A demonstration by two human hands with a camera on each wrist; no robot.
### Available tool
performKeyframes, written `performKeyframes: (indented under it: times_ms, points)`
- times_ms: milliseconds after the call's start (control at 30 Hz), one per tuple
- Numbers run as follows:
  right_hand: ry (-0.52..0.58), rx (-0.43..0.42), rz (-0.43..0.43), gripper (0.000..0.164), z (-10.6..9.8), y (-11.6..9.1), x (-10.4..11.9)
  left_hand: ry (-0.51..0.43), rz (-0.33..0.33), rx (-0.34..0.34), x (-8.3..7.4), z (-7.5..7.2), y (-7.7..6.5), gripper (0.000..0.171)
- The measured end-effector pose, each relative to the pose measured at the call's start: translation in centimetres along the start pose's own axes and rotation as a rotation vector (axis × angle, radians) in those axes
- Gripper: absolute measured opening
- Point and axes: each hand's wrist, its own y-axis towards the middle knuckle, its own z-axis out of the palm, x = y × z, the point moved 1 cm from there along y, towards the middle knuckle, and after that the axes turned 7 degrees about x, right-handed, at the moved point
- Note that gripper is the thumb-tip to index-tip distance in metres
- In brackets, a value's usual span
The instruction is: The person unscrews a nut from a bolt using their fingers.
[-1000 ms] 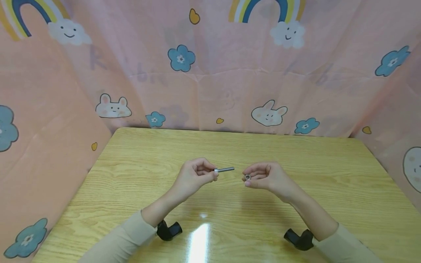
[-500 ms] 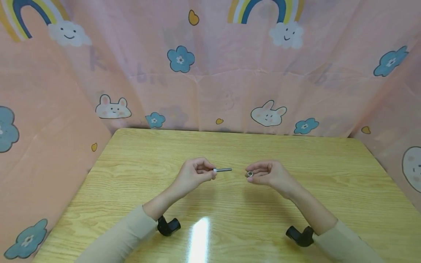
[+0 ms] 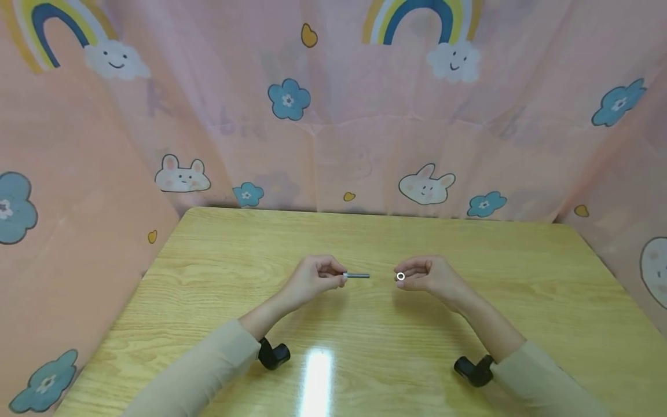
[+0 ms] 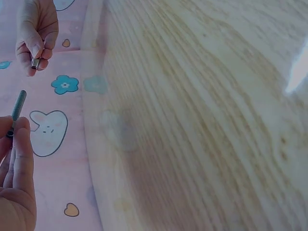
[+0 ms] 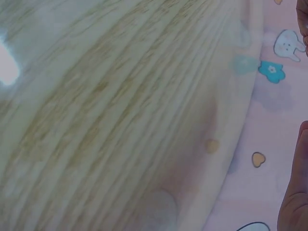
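Observation:
In the head view my left hand (image 3: 315,279) pinches a silvery threaded bolt (image 3: 359,275) by its head end, between thumb and fingers. The shank lies level and points to the right. Opposite it, my right hand (image 3: 435,276) holds a small metal nut (image 4: 35,63) at its fingertips. Its ring-like opening faces the head camera. A short gap separates the bolt's tip from the nut, and both are held above the table. The left wrist view shows the bolt and nut apart too. Only part of the right hand is visible in the right wrist view, with the nut out of frame.
A wood-grain table (image 3: 250,243) lies under both hands, with a bright light reflection near its front. Pink patterned cloth (image 3: 344,145) hangs behind and at the sides. Black wrist-worn devices (image 3: 273,354) sit at both sleeve cuffs.
My right hand has drawn slightly right, widening the gap between nut and bolt. The nut's opening has turned more toward the camera. The bolt has gone from a slight tilt to level.

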Motion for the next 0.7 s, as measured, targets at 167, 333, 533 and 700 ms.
performKeyframes:
  times_ms: [167,333,533,700]
  points:
    - [-0.038,-0.009,0.006,0.043,-0.2,0.6,-1.1,0.032,-0.021,0.012,1.6,0.3,0.7,0.013]
    - [-0.083,-0.012,0.012,0.038,-0.2,1.2,-1.6,0.077,-0.031,0.014,2.1,0.8,1.4,0.011]
    - [-0.13,-0.007,0.051,0.034,0.2,1.9,-2.2,0.138,-0.025,0.021,2.6,1.2,1.8,0.007]
    - [-0.154,0.002,0.084,0.031,0.4,2.5,-2.8,0.172,-0.024,0.045,3.0,1.5,2.0,0.004]
